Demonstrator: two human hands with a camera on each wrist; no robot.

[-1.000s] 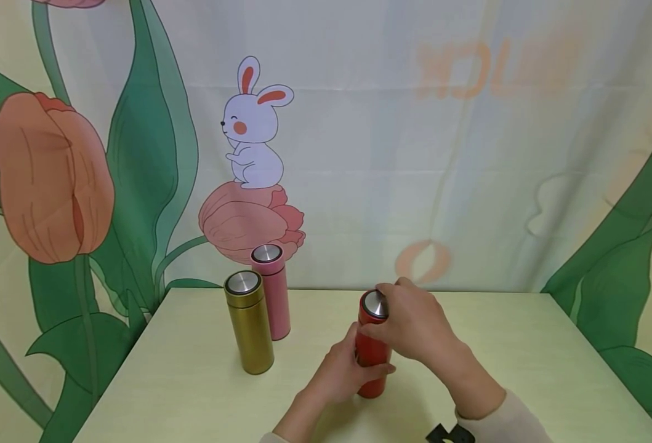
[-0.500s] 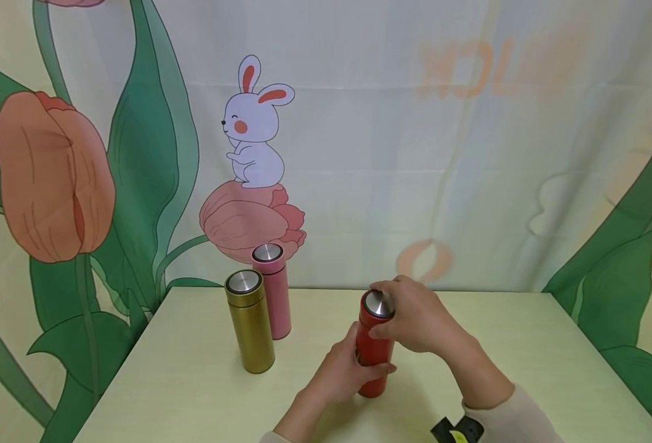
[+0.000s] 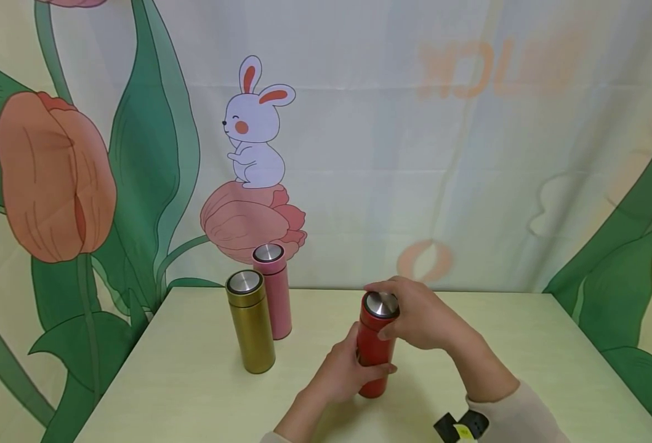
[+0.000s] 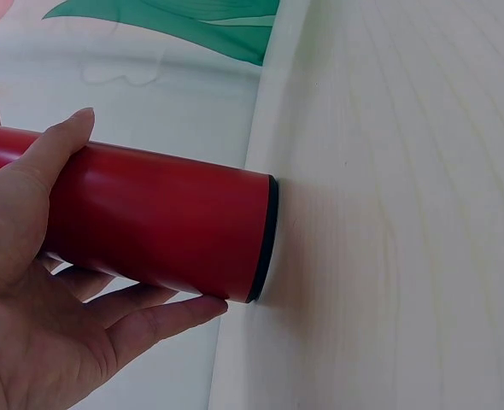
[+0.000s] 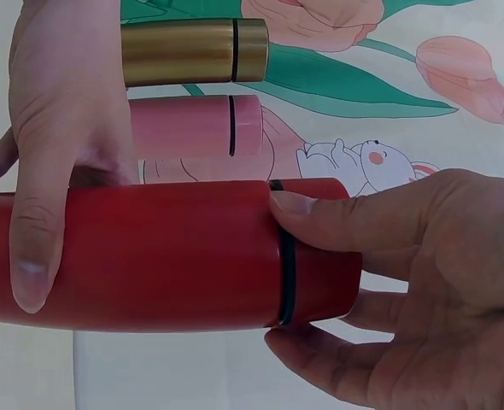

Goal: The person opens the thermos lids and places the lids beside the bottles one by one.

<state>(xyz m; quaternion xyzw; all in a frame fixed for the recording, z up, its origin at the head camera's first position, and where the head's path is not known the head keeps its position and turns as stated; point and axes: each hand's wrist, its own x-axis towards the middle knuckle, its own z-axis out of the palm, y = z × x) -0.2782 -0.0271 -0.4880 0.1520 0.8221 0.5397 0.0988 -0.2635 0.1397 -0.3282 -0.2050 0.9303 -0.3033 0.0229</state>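
A red thermos bottle [image 3: 373, 357] stands on the table right of centre, its silver-topped lid [image 3: 382, 305] facing up. My left hand [image 3: 341, 373] grips the lower body, thumb on one side and fingers round the other, as the left wrist view also shows. Up at the lid, my right hand [image 3: 422, 314] holds it between thumb and fingers. In the right wrist view the right thumb [image 5: 299, 205] lies at the dark ring where lid and body meet, and a narrow dark band [image 5: 286, 282] shows there. The bottle's black base [image 4: 266, 239] is right at the tabletop.
To the left stand a gold thermos [image 3: 252, 332] and, just behind it, a pink thermos [image 3: 277, 301], both upright with lids on. A printed curtain [image 3: 348, 154] with a rabbit and tulips hangs behind the pale table [image 3: 154, 381].
My right hand has turned round the lid, its thumb shifting right and its forearm swinging outward. The red thermos's top has leaned slightly right. The left hand has kept its grip in place.
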